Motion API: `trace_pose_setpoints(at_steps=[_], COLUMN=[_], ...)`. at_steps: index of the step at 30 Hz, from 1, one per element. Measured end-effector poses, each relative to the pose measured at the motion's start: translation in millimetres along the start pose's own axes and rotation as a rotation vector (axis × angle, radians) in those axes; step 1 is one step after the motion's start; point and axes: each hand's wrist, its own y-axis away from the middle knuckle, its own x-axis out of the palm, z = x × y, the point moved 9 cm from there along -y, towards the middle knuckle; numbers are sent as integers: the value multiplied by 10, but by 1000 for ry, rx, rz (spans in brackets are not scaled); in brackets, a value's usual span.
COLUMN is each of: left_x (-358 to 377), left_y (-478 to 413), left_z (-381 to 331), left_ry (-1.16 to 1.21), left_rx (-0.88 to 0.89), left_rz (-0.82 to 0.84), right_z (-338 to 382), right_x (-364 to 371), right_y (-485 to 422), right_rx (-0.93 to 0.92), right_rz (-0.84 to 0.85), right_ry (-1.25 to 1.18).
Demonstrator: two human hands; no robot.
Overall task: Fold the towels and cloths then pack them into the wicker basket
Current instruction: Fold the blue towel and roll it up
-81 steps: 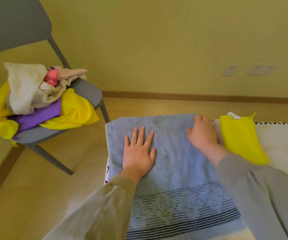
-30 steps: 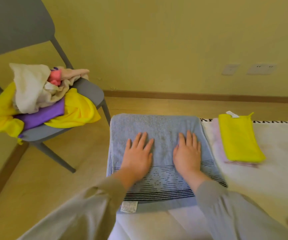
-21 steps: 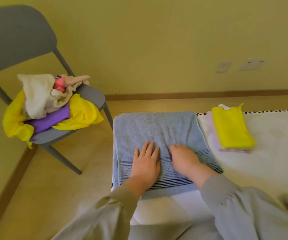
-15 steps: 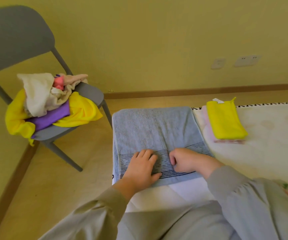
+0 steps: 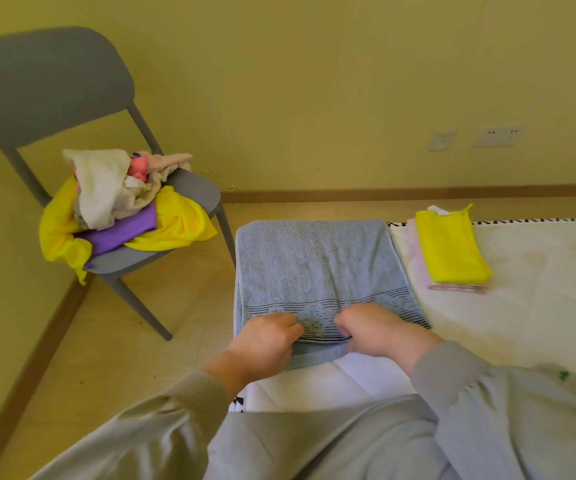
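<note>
- The blue towel [image 5: 317, 265] lies folded into a rectangle at the left end of a white mat [image 5: 539, 289]. Its dark striped band runs across the end nearest the person.
- The left grip [image 5: 265, 337], a bare hand, rests on the near left part of the striped band. Its fingers are curled down into the cloth and take hold of the towel's near edge.
- The right grip [image 5: 380, 330], also a bare hand, sits just beside it on the near right part of the band. Its fingers are curled under in the same way and pinch the towel's near edge.
- A narrow strip of striped towel shows between the two grips, which are close together but do not touch.
- Both arms wear grey sleeves [image 5: 487, 410] that reach to the wrists.
- A folded yellow cloth [image 5: 449, 247] lies on the mat to the right of the towel, close to it but apart. It rests on top of a folded pink cloth [image 5: 459, 288], whose edges show along its left and near sides.
- A grey chair [image 5: 44, 84] stands on the floor [image 5: 175, 306] to the left of the towel.
- On the chair's seat is a loose pile of unfolded cloths: a cream one [image 5: 102, 188] on top, a purple one [image 5: 120, 233] under it, and a yellow one [image 5: 179, 223] spilling over the seat's edges.
- Two wall sockets [image 5: 497, 136] sit on the yellow wall beyond the mat.
</note>
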Motion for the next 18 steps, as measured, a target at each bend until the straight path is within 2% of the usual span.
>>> trace_pose_setpoints(at_steps=[4,7,10,12,18], left_x=[-117,6,280,361,49], left_y=[42,79,146,186,106], left_z=[-163,-178,-108,-21,-143], left_ry=[-2,-41,-53,-44,-11], left_rx=[104,108,-18,-114,28], left_rz=[-31,68,285,367,125], right_z=[33,58,67,51,10], right_x=[-131,-99,99,151,70], right_y=[90,112,110,103,96], right_rx=[-9,1,5,25,37], right_rz=[-53,-33,100,121,75], right_ry=[39,96,127,150,111])
